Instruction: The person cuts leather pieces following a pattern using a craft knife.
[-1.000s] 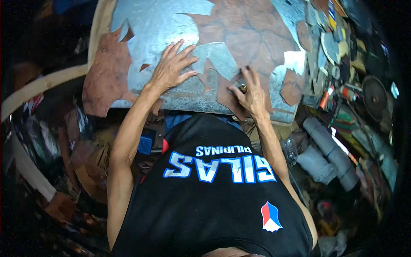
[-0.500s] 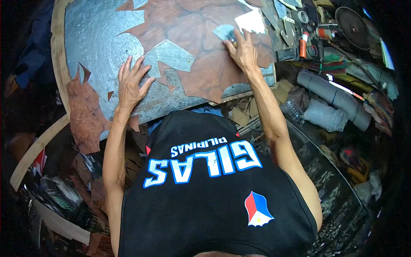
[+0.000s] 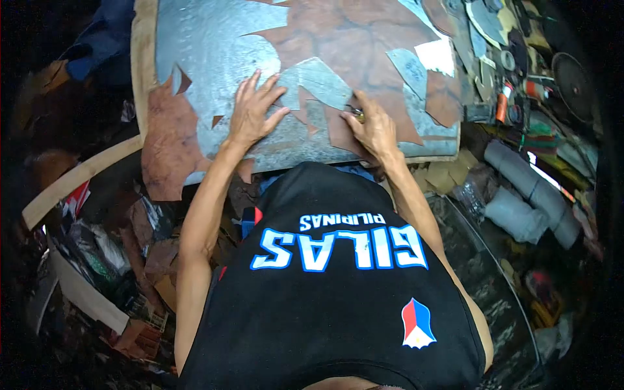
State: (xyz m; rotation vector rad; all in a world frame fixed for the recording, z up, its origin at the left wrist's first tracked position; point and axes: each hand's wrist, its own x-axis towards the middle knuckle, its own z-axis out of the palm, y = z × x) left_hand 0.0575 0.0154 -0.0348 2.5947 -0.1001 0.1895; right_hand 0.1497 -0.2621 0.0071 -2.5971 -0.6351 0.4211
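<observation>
My left hand (image 3: 255, 112) lies flat with its fingers spread on a worn grey metal sheet (image 3: 214, 45), its fingertips by the left end of a grey pattern piece (image 3: 320, 79). That piece lies across the edge of a brown, dark-veined leather sheet (image 3: 351, 42) with jagged cut edges. My right hand (image 3: 374, 130) is closed, with thumb and index finger around a small, partly yellowish object, mostly hidden. It rests over the leather just below the pattern piece's right end. A second grey pattern piece (image 3: 409, 70) lies on the leather farther right.
A white piece (image 3: 437, 57) lies at the board's right. Leather offcuts (image 3: 172, 136) hang over the left edge. An orange-labelled tool or tube (image 3: 502, 107), a round dark disc (image 3: 571, 84) and grey rolls (image 3: 530, 172) crowd the right. A curved wooden strip (image 3: 81, 175) extends left.
My right hand has left the farther pattern piece and moved toward me, beside the nearer one. My left hand stays flat on the metal. The whole view has shifted, placing the board farther right.
</observation>
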